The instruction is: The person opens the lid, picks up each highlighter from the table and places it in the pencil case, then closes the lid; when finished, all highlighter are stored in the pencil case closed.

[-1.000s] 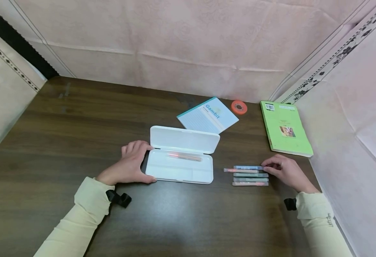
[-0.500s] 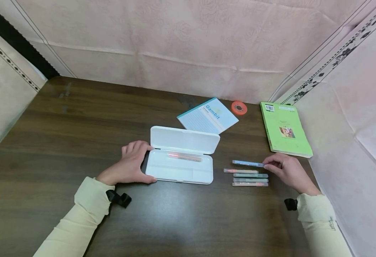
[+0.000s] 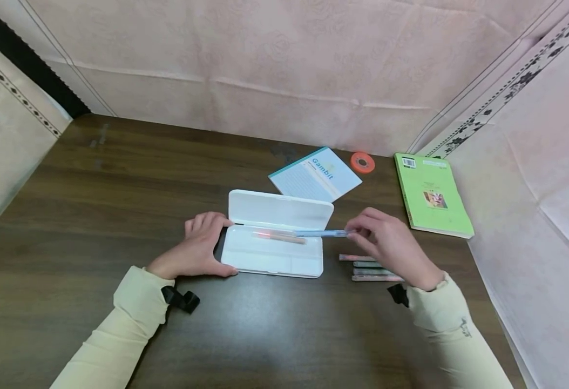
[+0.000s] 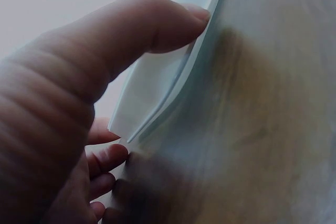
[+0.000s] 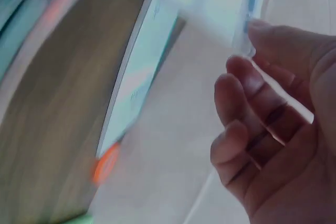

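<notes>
We judge the work to be putting pens into a white case (image 3: 260, 259), and it looks to be in its early stages. The case sits on the tabletop (image 3: 265, 335) with its lid (image 3: 279, 209) raised at the back, so that part seems done. One pale orange pen (image 3: 280, 238) lies inside, in the rear part of the tray, and we count it as placed.

A second, the blue pen (image 3: 320, 233), is midway: our right hand (image 3: 388, 246) pinches its right end between thumb and forefinger, the other fingers bent, while the far end reaches over the tray near the orange pen. We cannot tell whether the two touch, but the blue one is not yet let go.

Our left hand (image 3: 199, 246) grips the left end of the case, thumb at the front edge and fingers at the back corner, spread wide across it.

Four pens (image 3: 369, 272) are left on the tabletop, side by side to the right of the case, their right ends partly hidden by our right hand. By our reckoning, setting down the blue pen and bringing over those four would remain, then perhaps closing the lid
</notes>
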A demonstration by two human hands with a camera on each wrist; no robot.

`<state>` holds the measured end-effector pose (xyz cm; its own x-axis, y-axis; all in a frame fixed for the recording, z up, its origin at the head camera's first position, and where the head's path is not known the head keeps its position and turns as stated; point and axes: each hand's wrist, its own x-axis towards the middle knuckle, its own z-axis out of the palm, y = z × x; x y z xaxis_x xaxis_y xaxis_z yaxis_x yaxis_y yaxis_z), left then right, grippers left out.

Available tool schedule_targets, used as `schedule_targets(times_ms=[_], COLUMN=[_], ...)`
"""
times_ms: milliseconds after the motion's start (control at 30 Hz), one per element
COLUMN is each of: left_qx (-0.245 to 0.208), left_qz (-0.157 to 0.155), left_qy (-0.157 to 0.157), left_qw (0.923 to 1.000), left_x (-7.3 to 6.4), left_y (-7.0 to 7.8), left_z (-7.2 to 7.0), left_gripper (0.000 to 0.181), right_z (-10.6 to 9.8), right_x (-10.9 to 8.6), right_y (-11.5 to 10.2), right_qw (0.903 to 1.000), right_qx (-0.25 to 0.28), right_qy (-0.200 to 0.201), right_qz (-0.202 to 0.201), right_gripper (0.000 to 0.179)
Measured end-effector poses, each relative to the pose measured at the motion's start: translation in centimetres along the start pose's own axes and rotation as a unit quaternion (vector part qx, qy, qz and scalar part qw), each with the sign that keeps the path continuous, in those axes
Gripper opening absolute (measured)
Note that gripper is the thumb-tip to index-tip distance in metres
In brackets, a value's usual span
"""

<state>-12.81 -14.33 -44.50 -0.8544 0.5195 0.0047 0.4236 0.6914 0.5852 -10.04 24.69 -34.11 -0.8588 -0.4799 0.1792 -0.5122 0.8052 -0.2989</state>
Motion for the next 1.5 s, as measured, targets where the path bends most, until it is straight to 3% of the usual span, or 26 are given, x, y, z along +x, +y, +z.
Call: schedule_targets(times_ms=[267, 733, 933, 1233, 1500], left_qx=[0.002, 0.007, 0.003, 0.003, 0.003], left_qz=[-0.001, -0.002, -0.004, -0.002, -0.003], left_qy=[0.002, 0.005, 0.001, 0.001, -0.002], left_qw=[1.0000, 1.0000, 1.0000, 1.0000, 1.0000], left_x=[0.1, -0.1, 0.0, 0.0, 0.0], left_y=[0.1, 0.0, 0.1, 0.0, 0.0], left_z=[0.0, 0.0, 0.0, 0.0, 0.0], left_gripper=[0.090, 0.090, 0.090, 0.090, 0.089], right_z=[3.7, 6.3, 6.2, 4.9, 2.3], right_x=[2.5, 3.8, 3.8, 2.9, 0.2], right_y=[-3.3, -3.3, -3.2, -2.3, 1.0], right_qw=[0.9985, 0.9962, 0.9953, 0.9963, 0.9967], right_qx=[-0.029, -0.016, -0.001, 0.011, 0.028], right_qy=[-0.045, -0.085, -0.089, -0.072, -0.018], right_qz=[-0.008, 0.012, 0.038, 0.047, 0.074], right_gripper=[0.011, 0.009, 0.012, 0.011, 0.009])
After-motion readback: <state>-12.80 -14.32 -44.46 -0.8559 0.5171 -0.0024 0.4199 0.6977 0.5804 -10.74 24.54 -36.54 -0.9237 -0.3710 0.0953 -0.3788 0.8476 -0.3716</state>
